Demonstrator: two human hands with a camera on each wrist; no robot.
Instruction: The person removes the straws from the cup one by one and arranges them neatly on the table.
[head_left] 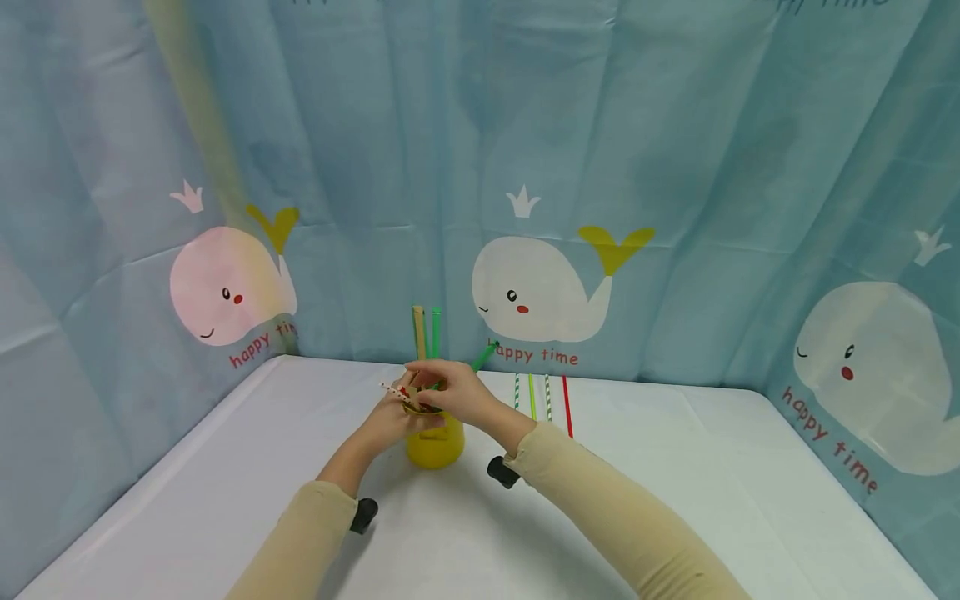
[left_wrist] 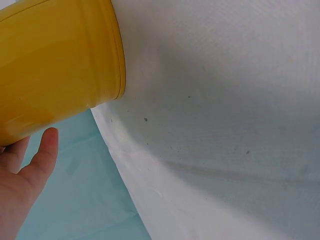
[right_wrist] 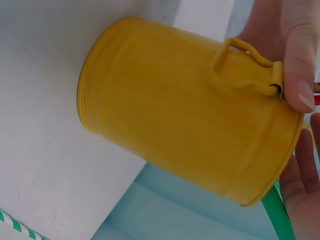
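A yellow metal bucket (head_left: 435, 446) with a small loop handle (right_wrist: 237, 65) stands upright on the table. My left hand (head_left: 393, 417) grips it near the top, its thumb (right_wrist: 300, 75) over the rim beside the handle. In the left wrist view, fingers (left_wrist: 45, 155) of that hand lie along the bucket's side. Over the opening is my right hand (head_left: 461, 392), its fingers bent down among the straws; whether they pinch one is hidden. A red-dotted white straw (head_left: 392, 389) leans out leftward. Tan (head_left: 419, 329) and green straws (head_left: 437, 329) rise behind, and another green straw (head_left: 483, 357) leans right.
Right of the bucket, several straws lie side by side on the white table (head_left: 675, 483), among them a lime one (head_left: 532, 396) and a red one (head_left: 567, 406). A blue curtain (head_left: 375, 167) with whale prints hangs behind. Black wrist cameras (head_left: 364, 516) sit under both forearms.
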